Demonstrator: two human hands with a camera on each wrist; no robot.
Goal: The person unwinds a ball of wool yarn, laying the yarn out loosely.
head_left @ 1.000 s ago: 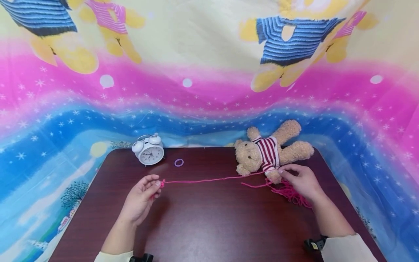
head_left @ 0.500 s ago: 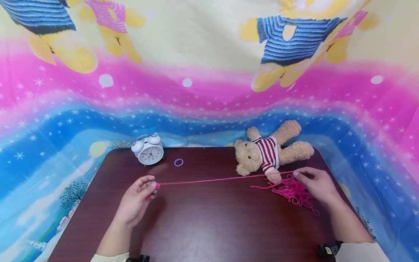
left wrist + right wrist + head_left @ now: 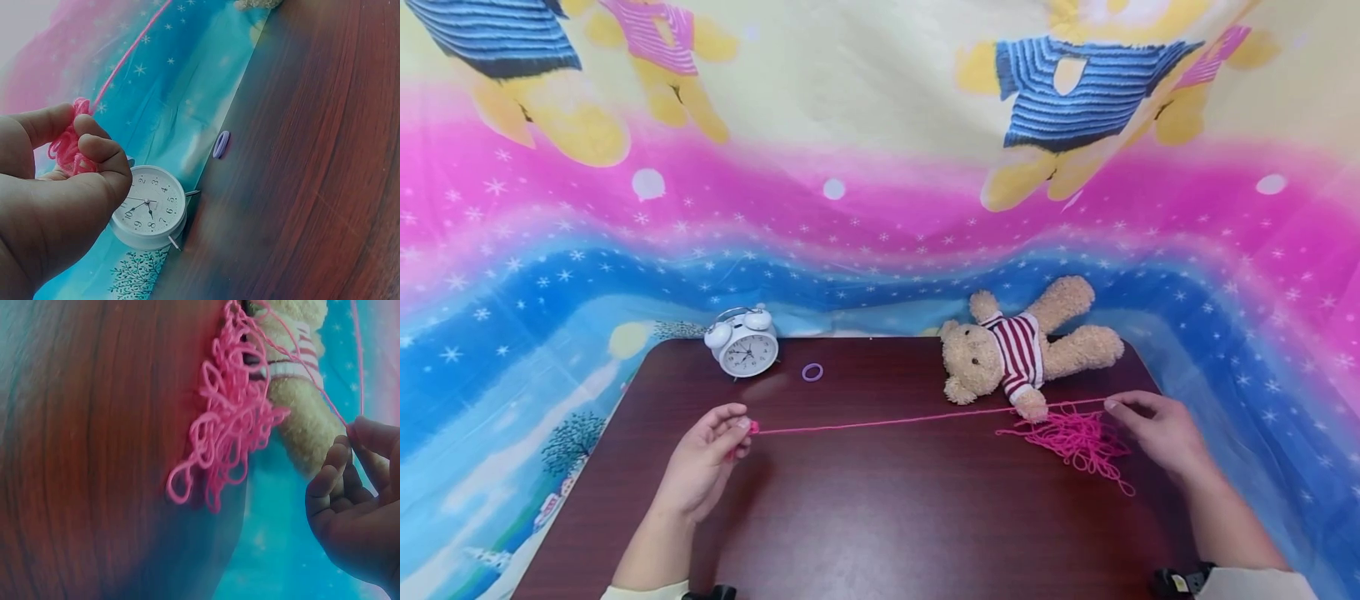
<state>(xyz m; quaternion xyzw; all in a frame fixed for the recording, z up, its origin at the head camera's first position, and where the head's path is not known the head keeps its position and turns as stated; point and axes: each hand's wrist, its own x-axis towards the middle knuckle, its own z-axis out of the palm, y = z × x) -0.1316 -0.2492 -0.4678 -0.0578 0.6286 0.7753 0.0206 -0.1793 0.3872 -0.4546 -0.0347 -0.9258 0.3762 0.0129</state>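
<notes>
Pink yarn stretches nearly straight across the table, between the two hands. My left hand pinches one end, where a small looped bunch of yarn shows between thumb and fingers in the left wrist view. At the other end my right hand pinches the strand between thumb and forefinger. A loose tangle of pink yarn lies on the table just left of the right hand. In the right wrist view a strand runs from the tangle up to the right fingertips.
A teddy bear in a striped shirt lies at the back right, one paw by the yarn. A white alarm clock stands at the back left, with a purple ring beside it. Printed cloth hangs behind the brown table.
My right hand has moved right, away from the bear's paw, and the left hand slightly left. The stretched strand between them is longer, and the tangle shows more fully.
</notes>
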